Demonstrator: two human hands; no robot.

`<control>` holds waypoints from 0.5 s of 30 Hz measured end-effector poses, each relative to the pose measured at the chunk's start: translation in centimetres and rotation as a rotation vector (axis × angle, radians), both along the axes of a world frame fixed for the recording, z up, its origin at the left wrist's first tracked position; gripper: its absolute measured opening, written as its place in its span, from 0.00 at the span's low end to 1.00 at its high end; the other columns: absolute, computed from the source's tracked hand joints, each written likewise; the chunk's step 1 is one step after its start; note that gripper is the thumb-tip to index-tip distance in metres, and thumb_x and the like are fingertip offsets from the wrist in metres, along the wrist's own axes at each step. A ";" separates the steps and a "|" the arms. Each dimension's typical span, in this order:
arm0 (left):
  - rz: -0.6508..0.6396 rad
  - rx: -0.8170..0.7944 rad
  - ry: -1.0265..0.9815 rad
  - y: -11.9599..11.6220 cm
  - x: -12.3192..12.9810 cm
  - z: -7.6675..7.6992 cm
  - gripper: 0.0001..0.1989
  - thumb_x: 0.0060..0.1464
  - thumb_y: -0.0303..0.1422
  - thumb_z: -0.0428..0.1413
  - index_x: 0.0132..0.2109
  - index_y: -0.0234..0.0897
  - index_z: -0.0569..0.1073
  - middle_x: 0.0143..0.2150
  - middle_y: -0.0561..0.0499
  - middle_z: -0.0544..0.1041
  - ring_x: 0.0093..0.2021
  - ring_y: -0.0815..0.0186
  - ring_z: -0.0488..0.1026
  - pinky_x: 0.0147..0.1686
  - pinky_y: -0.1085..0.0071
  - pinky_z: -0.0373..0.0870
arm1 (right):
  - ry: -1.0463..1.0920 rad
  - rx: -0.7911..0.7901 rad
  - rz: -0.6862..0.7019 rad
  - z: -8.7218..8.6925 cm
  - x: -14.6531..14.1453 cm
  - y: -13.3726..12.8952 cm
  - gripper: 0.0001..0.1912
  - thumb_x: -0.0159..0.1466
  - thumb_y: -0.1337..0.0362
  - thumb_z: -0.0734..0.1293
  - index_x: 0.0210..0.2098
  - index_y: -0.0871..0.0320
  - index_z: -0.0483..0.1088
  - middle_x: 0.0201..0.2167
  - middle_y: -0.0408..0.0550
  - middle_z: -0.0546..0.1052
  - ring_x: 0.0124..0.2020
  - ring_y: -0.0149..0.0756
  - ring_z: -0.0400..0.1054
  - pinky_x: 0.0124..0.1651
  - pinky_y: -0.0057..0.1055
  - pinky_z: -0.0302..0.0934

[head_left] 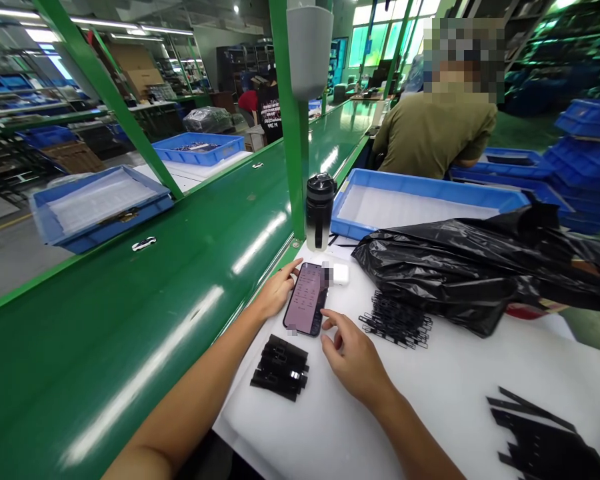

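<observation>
We are at a white-topped bench (430,413) beside a green conveyor belt (130,347), in a factory hall with blue plastic trays about. Our hands are apart, neither closed on anything. The left hand (277,290) lies flat, its fingers against the left edge of a smartphone (305,299), while the right hand (353,357) hovers just beside the phone's lower right corner, fingers loosely curled. The phone lies screen up at the bench's edge near the belt. We judge it light, stiff, slick and fragile, best taken by its long edges. Around it are a small white box (340,274), a water bottle (319,212), a stack of black plastic frames (280,367) and a black plastic bag (445,273).
</observation>
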State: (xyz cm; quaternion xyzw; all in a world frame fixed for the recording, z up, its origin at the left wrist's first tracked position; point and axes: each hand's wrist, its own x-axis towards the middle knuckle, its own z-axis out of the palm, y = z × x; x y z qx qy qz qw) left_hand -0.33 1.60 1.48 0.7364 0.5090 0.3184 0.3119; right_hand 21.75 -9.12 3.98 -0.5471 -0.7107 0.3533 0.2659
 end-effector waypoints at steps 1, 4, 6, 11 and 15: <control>-0.001 -0.002 -0.006 0.0 0.0 0.0 0.28 0.63 0.36 0.41 0.69 0.38 0.59 0.54 0.46 0.73 0.48 0.61 0.72 0.50 0.67 0.66 | -0.001 0.002 -0.001 0.0 0.0 0.0 0.21 0.66 0.63 0.60 0.59 0.49 0.63 0.46 0.43 0.74 0.30 0.30 0.67 0.37 0.33 0.64; 0.006 -0.004 -0.018 0.0 0.0 0.0 0.28 0.64 0.38 0.44 0.69 0.38 0.59 0.54 0.46 0.73 0.49 0.60 0.71 0.50 0.66 0.65 | -0.001 0.003 0.000 0.0 0.0 0.1 0.22 0.66 0.63 0.60 0.59 0.49 0.63 0.45 0.42 0.74 0.30 0.30 0.67 0.38 0.34 0.65; 0.011 -0.002 -0.023 -0.1 0.1 0.0 0.27 0.65 0.39 0.44 0.69 0.39 0.59 0.54 0.45 0.73 0.50 0.59 0.71 0.50 0.66 0.65 | 0.002 -0.004 0.001 0.0 0.0 0.2 0.22 0.66 0.63 0.60 0.59 0.49 0.62 0.45 0.42 0.74 0.29 0.30 0.67 0.37 0.33 0.65; 0.021 0.003 -0.026 0.0 0.3 -0.1 0.26 0.66 0.39 0.45 0.68 0.39 0.60 0.54 0.45 0.73 0.48 0.60 0.71 0.47 0.66 0.66 | 0.006 0.001 0.001 -0.1 0.0 0.2 0.22 0.66 0.63 0.60 0.59 0.50 0.63 0.45 0.42 0.74 0.29 0.30 0.67 0.37 0.34 0.65; 0.025 0.002 -0.022 0.1 0.4 -0.3 0.28 0.62 0.36 0.52 0.68 0.40 0.60 0.50 0.46 0.74 0.39 0.64 0.71 0.42 0.67 0.68 | 0.004 0.008 0.003 -0.1 -0.1 0.1 0.22 0.66 0.63 0.60 0.59 0.50 0.63 0.44 0.43 0.75 0.29 0.30 0.67 0.37 0.34 0.64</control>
